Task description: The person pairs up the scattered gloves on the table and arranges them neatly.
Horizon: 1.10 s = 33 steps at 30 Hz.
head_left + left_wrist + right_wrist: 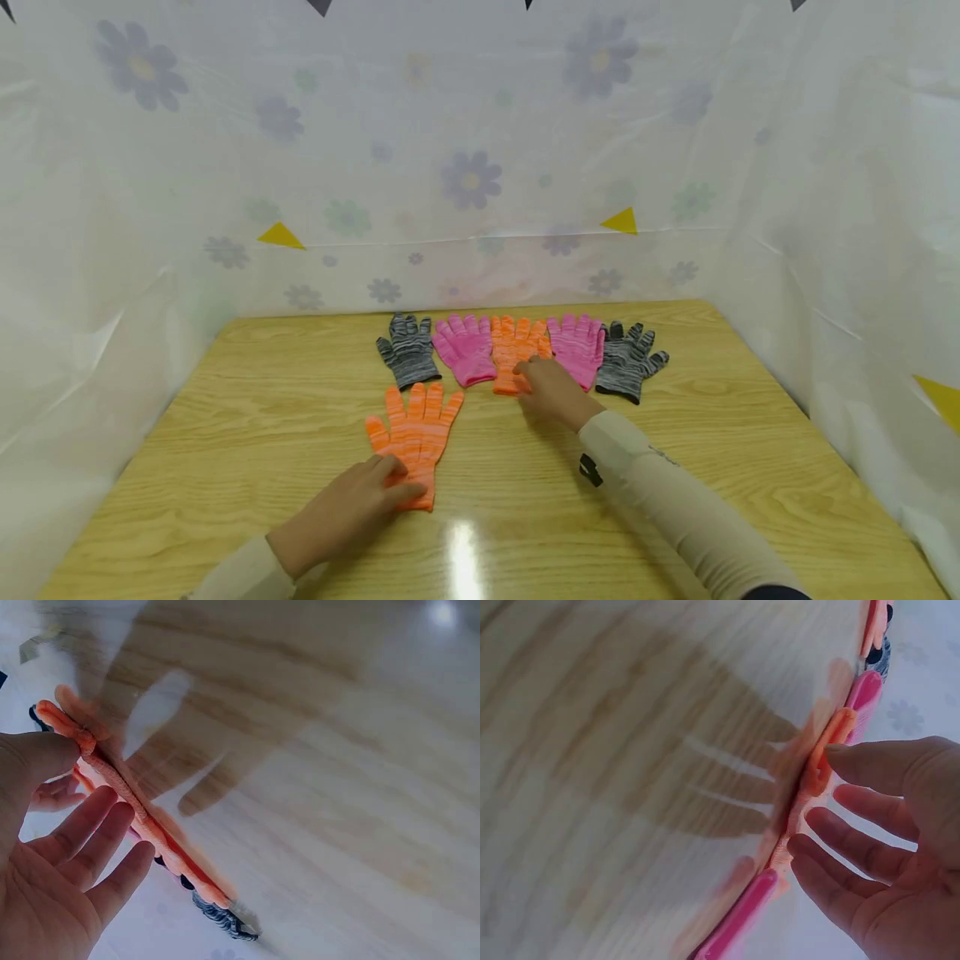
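Note:
An orange knit glove [412, 433] lies flat on the table, its fingers pointing away from me. My left hand [345, 507] is over its cuff; in the left wrist view the fingers [94, 829] are spread and relaxed beside the glove edge, the thumb at the fabric. Farther back, a second orange glove [517, 337] lies in a row between two pink gloves [467, 350]. My right hand [557, 393] reaches its cuff, with the thumb [874, 763] at the cuff edge and the other fingers loosely extended. Whether the fingertips press the fabric is unclear.
Grey-black gloves end the row, one at left [408, 354] and one at right [630, 364]. The wood-grain table [247, 417] meets a flowered white sheet [420, 167] behind, with white sheeting on both sides. A light reflection shows on the near tabletop.

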### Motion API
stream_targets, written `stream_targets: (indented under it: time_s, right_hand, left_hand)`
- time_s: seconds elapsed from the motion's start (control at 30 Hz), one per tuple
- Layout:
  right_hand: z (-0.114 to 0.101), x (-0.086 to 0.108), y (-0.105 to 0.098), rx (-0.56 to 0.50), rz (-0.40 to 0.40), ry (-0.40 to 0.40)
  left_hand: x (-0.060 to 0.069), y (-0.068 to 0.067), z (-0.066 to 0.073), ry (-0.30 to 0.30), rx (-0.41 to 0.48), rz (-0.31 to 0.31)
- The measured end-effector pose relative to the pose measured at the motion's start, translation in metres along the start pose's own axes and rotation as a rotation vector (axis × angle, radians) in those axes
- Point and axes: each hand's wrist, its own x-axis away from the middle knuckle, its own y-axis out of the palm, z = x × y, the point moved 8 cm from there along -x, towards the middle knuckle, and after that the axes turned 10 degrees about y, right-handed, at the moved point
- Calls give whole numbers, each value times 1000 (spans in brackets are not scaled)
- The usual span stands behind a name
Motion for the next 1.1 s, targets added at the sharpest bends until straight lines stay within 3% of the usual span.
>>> stream_targets:
  time_s: [0.13,0.27,0.53,0.67,0.83,1.1]
  right_hand:
    - [3,-3,5,27,-19,-22]
    - [4,-8,10,76,-30,-48]
    - [-6,-13,14,249,-72,-79]
    - [-13,-11,12,332,-54,-115]
    - [-15,-10,10,354,-45,-104]
    - [-13,-12,10,363,-45,-77]
  left_hand:
    - [-3,-4,0,14,16,57]
    - [-4,-6,-2,22,25,76]
    - [-3,-1,-3,2,22,45]
    - [-2,2,-3,-11,28,22]
    - [-1,5,-5,-27,37,-9]
    - [-1,5,-5,-35,48,-10]
